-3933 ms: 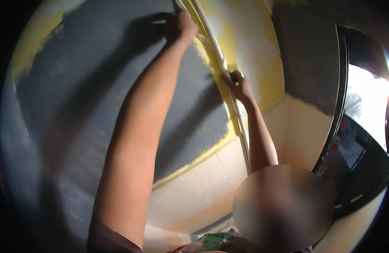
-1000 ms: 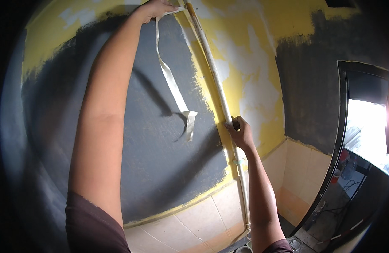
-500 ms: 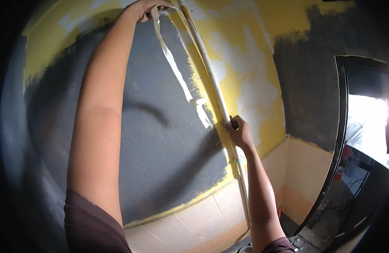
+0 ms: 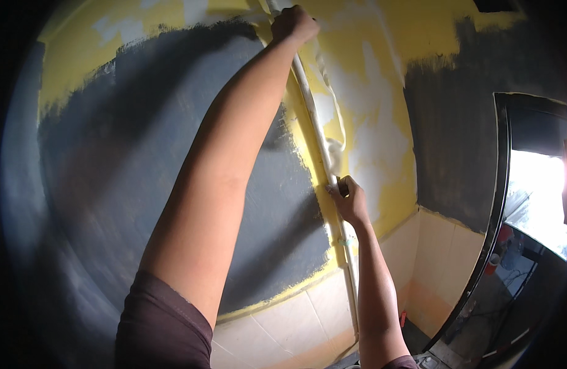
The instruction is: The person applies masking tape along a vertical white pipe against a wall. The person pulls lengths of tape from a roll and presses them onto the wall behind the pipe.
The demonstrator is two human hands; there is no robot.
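Left hand (image 4: 294, 23) pinches the tape strip (image 4: 334, 132) high beside the pipe (image 4: 314, 117) to keep it taut; right hand (image 4: 350, 200) grips that pipe lower down, steadying.

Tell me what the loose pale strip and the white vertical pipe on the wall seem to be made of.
Loose pale strip: likely paper masking tape, matte; it sags and crumples between left hand and right hand. White vertical pipe: probably plastic, smooth, slightly glossy, uniformly round; painted metal can't be ruled out.
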